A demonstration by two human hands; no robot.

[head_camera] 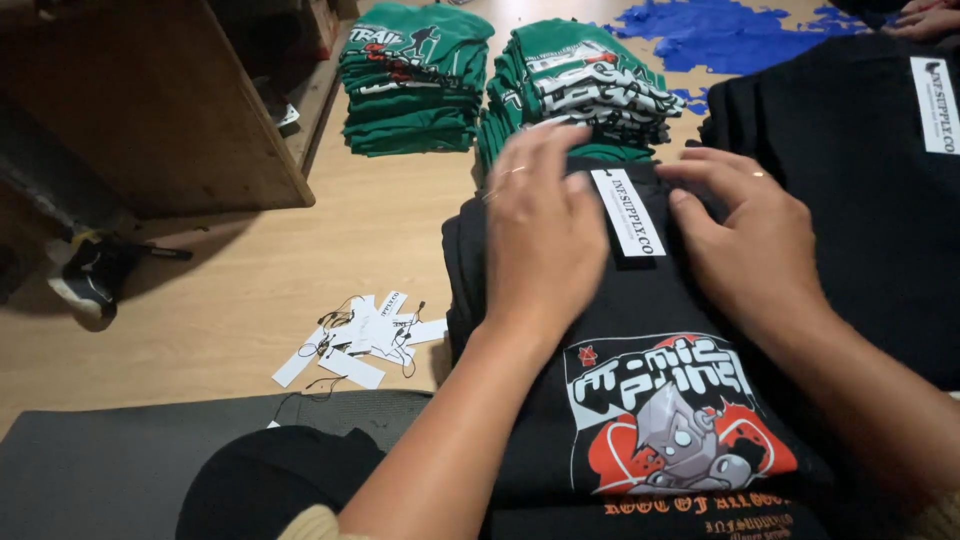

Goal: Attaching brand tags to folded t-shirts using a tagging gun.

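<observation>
A white oblong label (627, 212) lay on the black shirt (640, 330) between the hands; another (935, 105) far right; white hangtags (365, 335) lay scattered on the floor.

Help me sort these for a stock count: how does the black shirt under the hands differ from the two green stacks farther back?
The black shirt lies as the top of a pile, with the left hand and right hand pressing on it; the green stacks sit untouched. Its print is a grey robot figure on red; the green ones show white and red lettering. A white hang tag lies on the black shirt; none shows on the green. Both are folded, printed tees on the wooden floor.
</observation>
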